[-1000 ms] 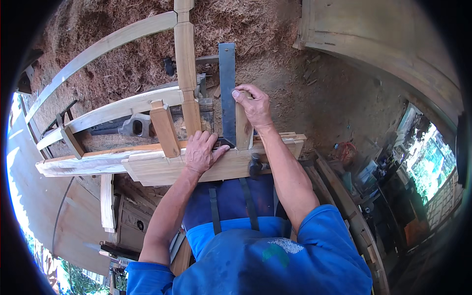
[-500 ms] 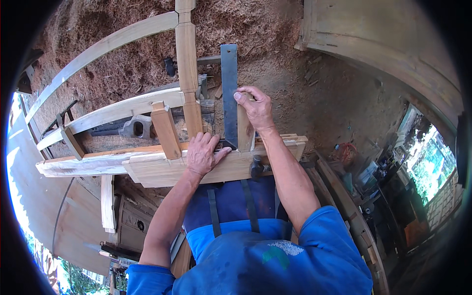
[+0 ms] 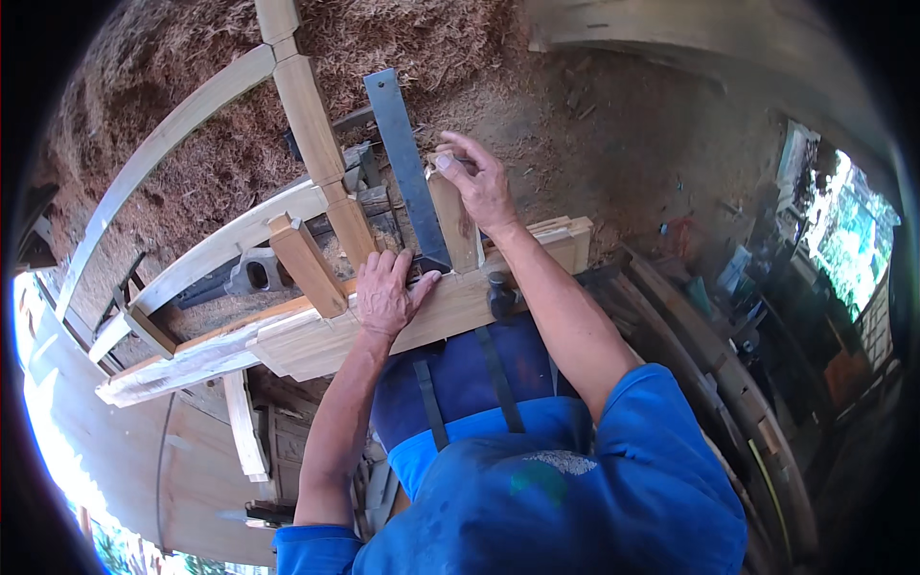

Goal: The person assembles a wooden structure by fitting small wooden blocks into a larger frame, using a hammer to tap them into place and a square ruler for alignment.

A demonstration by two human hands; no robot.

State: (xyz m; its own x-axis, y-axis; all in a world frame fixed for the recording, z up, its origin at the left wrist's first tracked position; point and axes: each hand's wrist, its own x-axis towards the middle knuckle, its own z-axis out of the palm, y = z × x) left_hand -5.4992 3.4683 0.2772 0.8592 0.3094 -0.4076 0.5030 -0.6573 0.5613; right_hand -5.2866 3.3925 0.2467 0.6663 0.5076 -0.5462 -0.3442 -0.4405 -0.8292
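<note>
My left hand (image 3: pixel 386 292) lies over the thick pale timber beam (image 3: pixel 412 321). Its fingers curl over the far edge, and its thumb presses the corner of a metal carpenter's square (image 3: pixel 407 163). The square's long blade points away from me, tilted left. Right of the blade, a short wooden post (image 3: pixel 452 220) stands out from the beam's far side. My right hand (image 3: pixel 479 192) is at this post's far end, fingers raised and apart, the thumb close to the wood. A small dark hammer head (image 3: pixel 500 295) rests on the beam beside my right forearm.
Left of my hands are a wooden peg-like block (image 3: pixel 307 264), a long jointed post (image 3: pixel 311 125) and curved slats (image 3: pixel 163 144). A metal tool head (image 3: pixel 257 273) lies behind the beam. Wood shavings (image 3: pixel 201 125) cover the far ground. Long planks (image 3: pixel 709 355) lie at right.
My right hand has let go of the square's blade and moved to the end of the short post. The view has turned, so the square now leans left. My left hand stays on the beam.
</note>
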